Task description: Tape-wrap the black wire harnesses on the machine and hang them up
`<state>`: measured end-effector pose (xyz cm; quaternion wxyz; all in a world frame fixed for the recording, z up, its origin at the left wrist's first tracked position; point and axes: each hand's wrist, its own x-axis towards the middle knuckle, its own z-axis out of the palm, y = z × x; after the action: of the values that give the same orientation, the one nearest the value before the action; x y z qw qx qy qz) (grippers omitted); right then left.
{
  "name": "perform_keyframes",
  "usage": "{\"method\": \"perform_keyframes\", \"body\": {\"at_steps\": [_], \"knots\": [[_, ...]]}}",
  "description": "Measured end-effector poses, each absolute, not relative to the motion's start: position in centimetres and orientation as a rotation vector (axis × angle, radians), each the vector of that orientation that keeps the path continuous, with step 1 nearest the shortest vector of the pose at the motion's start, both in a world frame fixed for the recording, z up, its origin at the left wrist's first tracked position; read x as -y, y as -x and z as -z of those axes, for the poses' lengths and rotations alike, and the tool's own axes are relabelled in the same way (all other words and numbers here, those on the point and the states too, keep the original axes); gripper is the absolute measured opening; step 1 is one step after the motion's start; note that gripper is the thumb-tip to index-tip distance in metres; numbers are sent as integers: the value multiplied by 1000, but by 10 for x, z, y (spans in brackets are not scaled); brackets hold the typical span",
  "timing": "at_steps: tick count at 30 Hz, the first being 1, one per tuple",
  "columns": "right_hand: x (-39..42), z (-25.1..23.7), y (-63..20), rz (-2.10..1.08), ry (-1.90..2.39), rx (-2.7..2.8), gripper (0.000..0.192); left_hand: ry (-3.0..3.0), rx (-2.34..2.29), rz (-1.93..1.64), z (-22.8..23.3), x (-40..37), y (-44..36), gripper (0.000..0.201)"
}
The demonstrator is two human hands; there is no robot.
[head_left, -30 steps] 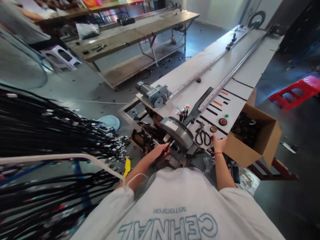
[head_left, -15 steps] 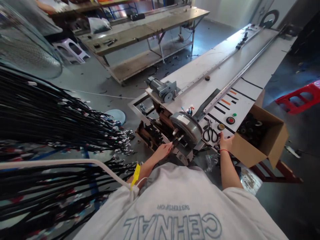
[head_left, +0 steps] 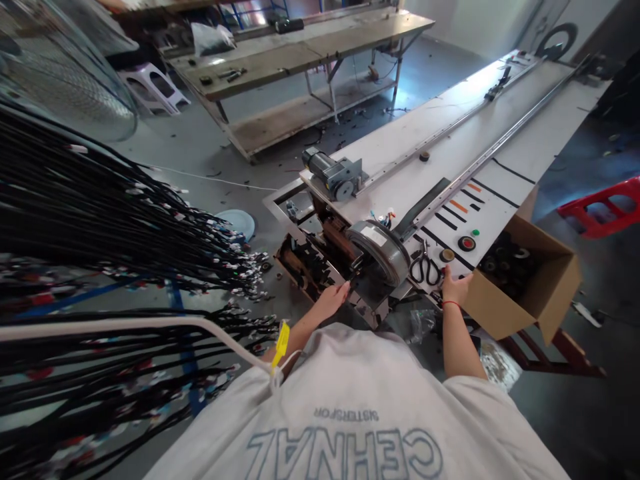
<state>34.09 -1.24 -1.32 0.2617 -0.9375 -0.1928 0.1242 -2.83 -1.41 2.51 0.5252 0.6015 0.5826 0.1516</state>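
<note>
My left hand (head_left: 333,300) is at the near end of the long table, with its fingers closed beside a grey wheel-shaped reel (head_left: 383,250). Its fingertips meet a small dark part near the reel's hub, too small to make out. My right hand (head_left: 456,289) rests on the table's near edge, thumb and fingers apart, holding nothing that I can see. Just beyond its thumb lies a roll of tape (head_left: 447,255). Black-handled scissors (head_left: 426,269) lie to the left of that roll. A red button (head_left: 467,243) and a green button (head_left: 475,233) sit farther back.
An open cardboard box (head_left: 505,300) with dark rolls stands right of my right hand. A motor (head_left: 330,175) is mounted on the table's left corner. Bundles of black cables (head_left: 100,200) hang at left. A red plastic stool (head_left: 600,208) stands at far right.
The view has shifted slightly, so the table appears a little farther right. My left hand has moved slightly relative to the reel's hub. My right hand stays at the table edge.
</note>
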Motion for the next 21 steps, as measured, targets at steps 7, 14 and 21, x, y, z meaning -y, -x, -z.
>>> {"method": "perform_keyframes", "body": {"at_steps": [7, 14, 21], "knots": [[12, 13, -340, -347, 2534, 507, 91, -1460, -1378, -412, -26, 16, 29, 55], [13, 11, -342, -351, 2553, 524, 95, -1506, -1227, -393, -9, 33, 64, 52], [13, 12, -342, -342, 2535, 517, 94, -1546, -1291, -450, -14, 31, 55, 50]]}}
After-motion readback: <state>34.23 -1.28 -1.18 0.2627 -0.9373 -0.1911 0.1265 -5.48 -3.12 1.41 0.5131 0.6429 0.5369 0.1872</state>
